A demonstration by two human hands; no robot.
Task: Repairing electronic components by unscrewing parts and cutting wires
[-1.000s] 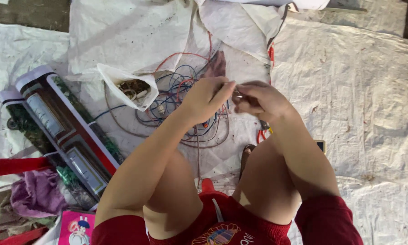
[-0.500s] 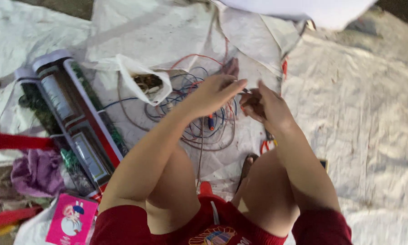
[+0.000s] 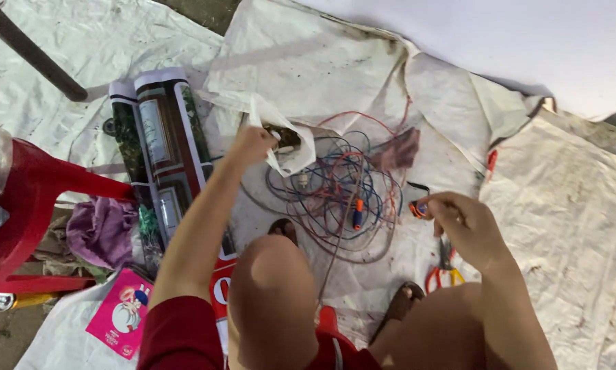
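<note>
White plastic bag [image 3: 291,140] of brownish bits, left hand [image 3: 252,144] gripping it; right hand [image 3: 462,223] pinches orange piece [image 3: 417,209].

Hands apart; left hand [image 3: 252,144] at bag [image 3: 291,140]

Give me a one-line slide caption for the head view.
Seated person's left hand reaches into a white plastic bag while right hand pinches a small orange part beside tangled wires.

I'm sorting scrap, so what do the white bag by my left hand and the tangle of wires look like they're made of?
White bag: thin plastic film, judging by its crumpled, slightly see-through look. Tangle of wires: probably plastic-insulated, given the smooth red, blue and grey coatings; the cores are not visible. The left hand touches the bag.
</note>
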